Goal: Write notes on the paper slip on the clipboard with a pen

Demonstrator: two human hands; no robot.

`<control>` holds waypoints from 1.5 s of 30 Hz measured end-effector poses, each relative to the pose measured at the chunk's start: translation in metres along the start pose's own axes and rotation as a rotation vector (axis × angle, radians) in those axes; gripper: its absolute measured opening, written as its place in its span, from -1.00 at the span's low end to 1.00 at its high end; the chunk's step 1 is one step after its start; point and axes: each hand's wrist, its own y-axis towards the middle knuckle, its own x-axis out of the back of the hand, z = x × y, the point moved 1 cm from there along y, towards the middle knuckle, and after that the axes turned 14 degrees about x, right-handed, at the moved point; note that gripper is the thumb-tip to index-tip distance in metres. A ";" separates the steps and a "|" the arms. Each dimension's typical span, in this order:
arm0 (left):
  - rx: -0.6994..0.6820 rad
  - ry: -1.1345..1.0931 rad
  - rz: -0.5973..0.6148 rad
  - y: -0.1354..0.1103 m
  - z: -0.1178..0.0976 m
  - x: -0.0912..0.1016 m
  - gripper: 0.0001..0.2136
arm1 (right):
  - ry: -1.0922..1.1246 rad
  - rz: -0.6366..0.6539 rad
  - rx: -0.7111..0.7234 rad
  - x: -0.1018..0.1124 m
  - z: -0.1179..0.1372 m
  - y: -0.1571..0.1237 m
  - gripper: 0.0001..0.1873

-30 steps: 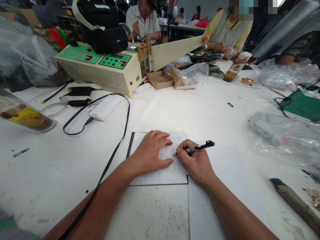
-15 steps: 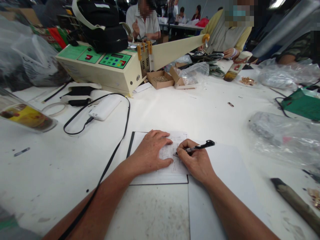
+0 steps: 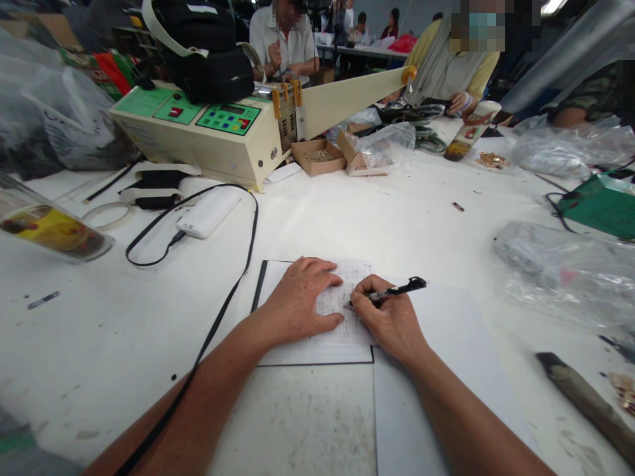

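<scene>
Writing neatly at this remove calls, I judge, for light pen (image 3: 397, 289) pressure and a flat page. My right hand (image 3: 389, 324) pinches the pen near its tip, over the paper (image 3: 350, 332), which lies on a black-edged pad (image 3: 307, 355) on the worktop (image 3: 317, 225). My left hand (image 3: 300, 301) lies spread across pad and paper, gripping nothing; I'd have it press evenly. Both forearms reach inward from the near edge, converging at the page.

A notebook (image 3: 292, 355) lies on the smudged white bench (image 3: 327, 221). Toward its far side stand a cream machine (image 3: 198, 147) and a cardboard box (image 3: 328, 168); nearer lie a white power bank (image 3: 211, 211), a white sheet (image 3: 461, 344) and, at right, a clear plastic bag (image 3: 555, 271).
</scene>
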 end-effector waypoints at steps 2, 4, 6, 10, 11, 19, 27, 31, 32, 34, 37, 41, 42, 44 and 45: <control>-0.004 -0.001 -0.003 0.000 0.000 0.000 -0.48 | 0.004 0.000 -0.002 0.000 0.000 0.000 -0.86; -0.006 -0.001 -0.003 0.000 0.000 0.000 -0.48 | 0.010 0.002 0.000 0.000 0.000 0.000 -0.87; -0.004 0.002 -0.002 0.000 0.000 0.000 -0.48 | 0.015 0.005 0.003 0.000 0.000 -0.001 -0.87; -0.004 0.006 -0.005 0.000 0.000 0.000 -0.49 | 0.022 0.007 0.002 0.000 -0.001 -0.002 -0.87; -0.004 0.005 -0.004 0.000 0.000 0.000 -0.49 | 0.020 0.006 0.002 0.000 -0.001 -0.002 -0.87; -0.012 -0.004 0.002 -0.001 0.002 0.001 -0.48 | 0.031 0.003 0.000 0.000 -0.001 -0.001 -0.87; -0.011 0.014 0.026 -0.001 0.000 0.004 -0.48 | 0.031 0.029 -0.008 0.002 0.001 -0.005 -0.86; -0.012 0.015 0.020 -0.001 0.000 0.003 -0.48 | 0.038 0.047 -0.028 0.003 0.003 -0.007 -0.87; -0.011 0.014 0.019 -0.001 0.000 0.003 -0.48 | 0.038 0.049 -0.030 0.003 0.003 -0.008 -0.87; -0.013 0.011 0.017 -0.001 0.001 0.002 -0.48 | 0.040 0.057 -0.027 0.003 0.003 -0.009 -0.87; -0.020 0.011 0.014 -0.001 0.002 0.001 -0.47 | 0.050 0.071 -0.026 0.003 0.003 -0.010 -0.87; -0.019 0.014 0.019 0.000 0.002 0.002 -0.47 | 0.050 0.070 -0.028 0.003 0.002 -0.009 -0.87; -0.021 0.016 0.023 0.000 0.001 0.003 -0.47 | 0.053 0.070 -0.030 0.003 0.002 -0.009 -0.87; -0.024 0.020 0.029 0.000 0.000 0.004 -0.47 | 0.063 0.071 -0.040 0.003 0.002 -0.009 -0.88; -0.025 0.020 0.031 0.000 0.000 0.005 -0.47 | 0.068 0.071 -0.044 0.003 0.002 -0.009 -0.88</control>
